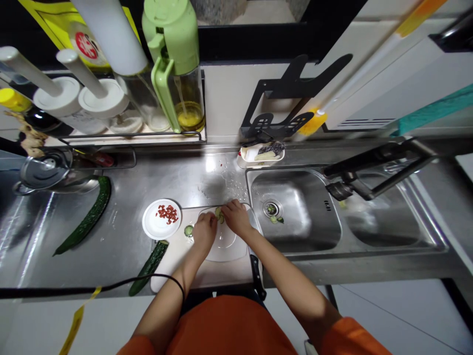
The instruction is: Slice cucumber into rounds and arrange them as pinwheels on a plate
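Note:
Thin cucumber slices (219, 215) lie between my two hands at the far side of a clear plate (221, 254). My left hand (204, 231) is closed, its fingertips pinching at the slices from the left. From the right, my right hand (236, 216) bends over with its fingers together on the same slices; its fingertips are partly hidden. Under the plate is a pale cutting board (173, 266). A round cucumber end (188, 230) rests on the board beside my left hand. A cut cucumber (150, 268) leans over the board's left edge.
A white dish (150, 229) holding small red berries stands left of the board. Farther left lies a whole cucumber (90, 219). A black-handled knife (256, 276) is at the board's right edge. Cucumber scraps (275, 219) sit by the drain in the sink (295, 231).

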A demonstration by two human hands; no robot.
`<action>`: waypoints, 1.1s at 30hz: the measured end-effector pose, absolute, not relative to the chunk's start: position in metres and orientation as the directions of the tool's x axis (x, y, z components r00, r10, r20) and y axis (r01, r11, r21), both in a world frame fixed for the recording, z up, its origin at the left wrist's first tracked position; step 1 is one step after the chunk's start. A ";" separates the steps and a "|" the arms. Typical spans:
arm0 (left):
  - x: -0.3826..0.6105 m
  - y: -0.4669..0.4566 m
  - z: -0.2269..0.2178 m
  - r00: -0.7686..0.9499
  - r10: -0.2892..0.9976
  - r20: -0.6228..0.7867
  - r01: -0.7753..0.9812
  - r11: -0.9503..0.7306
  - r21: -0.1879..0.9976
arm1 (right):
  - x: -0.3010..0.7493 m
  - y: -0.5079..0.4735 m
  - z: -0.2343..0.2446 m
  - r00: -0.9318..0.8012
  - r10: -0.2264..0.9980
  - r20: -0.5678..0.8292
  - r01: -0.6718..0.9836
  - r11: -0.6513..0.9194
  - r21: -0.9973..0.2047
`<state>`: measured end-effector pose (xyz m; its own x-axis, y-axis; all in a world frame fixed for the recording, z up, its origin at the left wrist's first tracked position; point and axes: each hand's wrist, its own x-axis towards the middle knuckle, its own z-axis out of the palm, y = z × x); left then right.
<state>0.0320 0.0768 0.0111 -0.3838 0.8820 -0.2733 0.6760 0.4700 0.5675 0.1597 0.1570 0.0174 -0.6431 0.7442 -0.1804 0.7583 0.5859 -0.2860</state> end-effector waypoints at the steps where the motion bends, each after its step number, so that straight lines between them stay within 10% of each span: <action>1: 0.032 0.077 0.011 -0.382 0.884 -0.270 0.682 0.466 0.563 | 0.160 0.157 0.018 -0.642 0.746 -0.178 0.758 0.584 -0.291; 13: -0.009 0.041 0.022 -0.378 0.920 -0.102 0.708 0.358 0.609 | 0.186 0.120 0.027 -0.525 0.850 -0.043 0.771 0.454 -0.447; 33: -0.033 -0.009 0.023 -0.506 0.841 -0.192 0.770 0.540 0.339 | 0.186 0.043 0.018 -0.608 0.793 -0.046 0.701 0.509 -0.499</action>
<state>-0.0328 -0.0093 0.0234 -0.5055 0.8412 -0.1919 0.7701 0.5402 0.3393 0.1856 0.0434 0.0178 -0.6076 0.7929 -0.0458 0.7014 0.5086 -0.4993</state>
